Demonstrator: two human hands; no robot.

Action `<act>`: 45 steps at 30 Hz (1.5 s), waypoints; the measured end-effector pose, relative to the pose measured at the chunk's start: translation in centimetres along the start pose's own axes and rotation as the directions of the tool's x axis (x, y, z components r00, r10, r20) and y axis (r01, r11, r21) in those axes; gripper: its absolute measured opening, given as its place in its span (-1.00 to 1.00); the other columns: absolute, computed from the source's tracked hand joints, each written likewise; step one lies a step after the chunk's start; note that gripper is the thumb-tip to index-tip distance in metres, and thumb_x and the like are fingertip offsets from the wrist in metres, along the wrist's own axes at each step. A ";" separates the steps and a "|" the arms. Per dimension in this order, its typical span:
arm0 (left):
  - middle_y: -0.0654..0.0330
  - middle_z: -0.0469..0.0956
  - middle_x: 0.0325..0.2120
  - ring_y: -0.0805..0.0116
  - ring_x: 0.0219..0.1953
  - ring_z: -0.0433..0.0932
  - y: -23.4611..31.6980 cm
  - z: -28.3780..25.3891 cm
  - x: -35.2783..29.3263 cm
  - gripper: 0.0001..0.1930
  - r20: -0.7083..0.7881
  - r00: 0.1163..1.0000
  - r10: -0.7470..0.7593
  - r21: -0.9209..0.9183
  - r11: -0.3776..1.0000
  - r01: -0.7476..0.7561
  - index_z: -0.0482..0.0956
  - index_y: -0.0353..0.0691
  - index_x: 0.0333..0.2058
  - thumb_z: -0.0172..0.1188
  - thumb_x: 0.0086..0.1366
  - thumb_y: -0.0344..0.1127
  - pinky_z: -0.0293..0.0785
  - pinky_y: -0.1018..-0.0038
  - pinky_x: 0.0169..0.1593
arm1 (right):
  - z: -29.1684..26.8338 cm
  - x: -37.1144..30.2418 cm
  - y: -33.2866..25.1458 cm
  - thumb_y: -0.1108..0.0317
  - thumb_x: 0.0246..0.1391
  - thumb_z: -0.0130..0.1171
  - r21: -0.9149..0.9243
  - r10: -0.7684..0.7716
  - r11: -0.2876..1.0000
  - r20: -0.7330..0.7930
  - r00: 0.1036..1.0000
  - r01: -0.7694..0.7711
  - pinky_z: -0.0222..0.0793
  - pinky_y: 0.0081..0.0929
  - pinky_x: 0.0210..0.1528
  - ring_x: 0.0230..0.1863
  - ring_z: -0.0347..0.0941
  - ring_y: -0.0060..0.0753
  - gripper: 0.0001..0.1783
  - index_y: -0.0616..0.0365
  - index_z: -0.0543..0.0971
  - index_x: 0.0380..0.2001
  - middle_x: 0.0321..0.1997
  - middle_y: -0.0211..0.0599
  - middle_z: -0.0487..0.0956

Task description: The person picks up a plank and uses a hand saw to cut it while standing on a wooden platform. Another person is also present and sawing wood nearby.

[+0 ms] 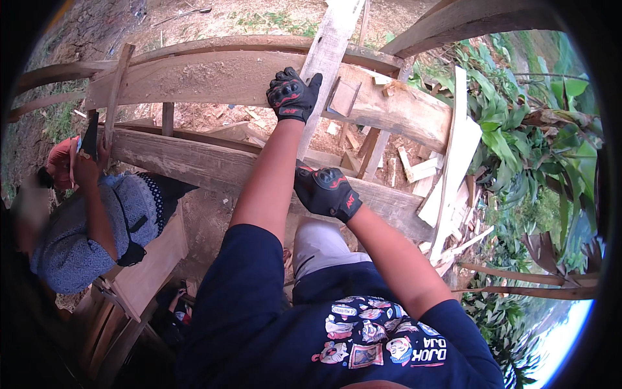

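My left hand point(293, 96), in a black glove with red trim, is closed at the left edge of a pale weathered plank point(332, 48), its thumb lying along the wood. This plank crosses a wide curved-looking board point(194, 78) and slants down toward me. My right hand point(327, 192), gloved alike, is curled with its fingertips at the plank's near end, above a lower grey beam point(194, 159). Its fingers are partly hidden. Right of the plank, a small wooden block point(345, 96) rests against the wide board.
At the left, another person point(97, 227) in a grey-blue top holds a dark flat tool point(91, 135) beside an upright stick point(118, 87). Offcuts point(421, 172) litter the ground beyond the beam. A long pale board point(453, 162) stands at the right, near leafy plants point(505, 142).
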State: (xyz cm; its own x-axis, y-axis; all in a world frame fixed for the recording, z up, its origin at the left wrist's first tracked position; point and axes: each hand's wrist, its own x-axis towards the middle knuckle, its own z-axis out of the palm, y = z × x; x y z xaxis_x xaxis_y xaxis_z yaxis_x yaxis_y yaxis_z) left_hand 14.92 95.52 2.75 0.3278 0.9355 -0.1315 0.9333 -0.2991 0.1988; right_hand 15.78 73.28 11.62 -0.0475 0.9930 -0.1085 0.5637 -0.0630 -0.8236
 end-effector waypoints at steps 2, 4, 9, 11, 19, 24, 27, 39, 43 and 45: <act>-0.16 0.64 -0.08 -0.19 -0.02 0.67 0.4 0.9 -0.7 -0.21 -0.055 0.998 0.022 0.012 1.000 -0.022 0.60 -0.29 -0.01 0.23 0.27 0.45 0.59 -0.08 0.07 | 0.6 -0.3 0.8 0.27 0.23 0.17 0.016 -0.024 1.000 -0.036 0.999 0.025 0.63 -0.05 -0.18 -0.18 0.70 0.05 -0.55 -0.07 0.58 0.19 0.05 -0.13 0.70; -0.15 0.62 -0.06 -0.17 -0.01 0.65 -0.3 1.8 -1.8 -0.22 -0.125 0.989 0.083 0.005 0.997 -0.083 0.59 -0.27 0.00 0.20 0.29 0.45 0.58 -0.08 0.07 | 0.7 -0.4 0.4 0.27 0.20 0.19 0.024 -0.014 1.000 -0.065 0.998 0.015 0.63 -0.04 -0.18 -0.19 0.69 0.05 -0.56 -0.04 0.59 0.16 0.08 -0.11 0.68; -0.11 0.60 -0.07 -0.17 0.02 0.63 1.0 2.1 -1.6 -0.24 -0.071 0.994 -0.082 -0.008 0.997 0.082 0.58 -0.23 0.01 0.16 0.32 0.46 0.55 -0.10 0.08 | 0.8 -0.8 -0.1 0.26 0.18 0.21 0.077 0.005 0.997 -0.135 0.991 0.006 0.64 -0.06 -0.20 -0.23 0.69 0.04 -0.59 0.01 0.62 0.11 0.06 -0.10 0.66; -0.11 0.57 -0.04 -0.19 0.08 0.58 1.3 3.1 -1.0 -0.22 -0.088 0.986 -0.139 0.029 0.989 0.142 0.58 -0.22 0.01 0.10 0.33 0.50 0.48 -0.11 0.15 | 0.7 -0.8 -0.1 0.26 0.19 0.21 0.079 0.036 0.996 -0.063 0.997 -0.031 0.64 -0.08 -0.20 -0.21 0.69 0.03 -0.60 0.02 0.62 0.10 0.07 -0.09 0.65; -0.06 0.50 -0.01 -0.13 0.10 0.46 2.0 4.1 0.6 -0.29 -0.202 0.979 -0.017 0.121 0.992 0.042 0.59 -0.19 -0.05 0.04 0.39 0.45 0.32 -0.10 0.19 | 0.6 -0.4 -0.2 0.34 0.16 0.22 0.193 -0.019 0.979 -0.211 0.977 0.060 0.61 -0.08 -0.29 -0.26 0.66 0.06 -0.77 0.10 0.64 -0.11 -0.14 -0.05 0.66; -0.03 0.49 0.02 -0.11 0.14 0.44 1.3 5.0 0.5 -0.34 -0.230 0.973 0.029 0.096 0.995 -0.007 0.56 -0.15 0.00 0.10 0.39 0.40 0.31 -0.11 0.21 | 1.5 -0.6 -0.8 0.35 0.13 0.22 0.164 0.043 0.986 -0.162 0.986 -0.016 0.62 -0.10 -0.27 -0.25 0.67 0.03 -0.77 0.10 0.65 -0.13 -0.18 -0.07 0.67; -0.01 0.50 0.05 -0.08 0.17 0.43 1.8 4.9 1.0 -0.37 -0.274 0.961 0.036 0.078 0.997 -0.015 0.56 -0.10 0.03 0.11 0.39 0.39 0.30 -0.11 0.23 | 1.1 -0.6 -0.7 0.36 0.11 0.21 0.164 0.061 0.986 -0.154 0.986 -0.035 0.62 -0.11 -0.27 -0.25 0.68 -0.01 -0.79 0.08 0.66 -0.16 -0.20 -0.10 0.68; 0.01 0.55 0.11 -0.09 0.20 0.51 2.8 4.5 2.2 -0.34 -0.177 0.978 -0.113 0.143 0.980 0.139 0.64 -0.04 0.06 0.02 0.43 0.43 0.35 -0.12 0.25 | 1.2 1.5 -2.9 0.39 0.13 0.18 0.289 0.242 0.936 -0.118 0.963 -0.200 0.61 -0.12 -0.01 -0.02 0.62 0.04 -0.80 0.16 0.70 -0.22 -0.06 -0.03 0.69; 0.00 0.56 0.09 -0.10 0.19 0.51 2.8 4.6 2.4 -0.33 -0.197 0.973 -0.122 0.128 0.980 0.149 0.65 -0.07 0.04 0.02 0.43 0.43 0.35 -0.11 0.25 | 1.1 2.2 -4.1 0.39 0.11 0.18 0.319 0.267 0.927 -0.184 0.946 -0.200 0.58 -0.14 0.05 0.03 0.60 0.06 -0.77 0.18 0.71 -0.19 -0.05 -0.01 0.69; 0.01 0.53 0.08 -0.09 0.17 0.50 2.7 4.5 2.4 -0.33 -0.160 0.977 -0.137 0.129 0.979 0.158 0.63 -0.08 0.02 0.01 0.42 0.44 0.35 -0.11 0.22 | 1.8 1.3 -3.8 0.40 0.10 0.17 0.287 0.227 0.943 -0.186 0.956 -0.168 0.57 -0.15 0.07 0.06 0.59 0.05 -0.76 0.18 0.71 -0.18 -0.07 0.00 0.69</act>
State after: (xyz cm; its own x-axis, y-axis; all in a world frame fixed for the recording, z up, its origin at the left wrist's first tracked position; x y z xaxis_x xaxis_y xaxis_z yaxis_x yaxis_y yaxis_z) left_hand 18.85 96.17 -1.38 0.1691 0.9856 -0.0001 0.9844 -0.1689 0.0485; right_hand 12.04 74.62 13.59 0.2356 0.9536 -0.1875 0.3030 -0.2554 -0.9181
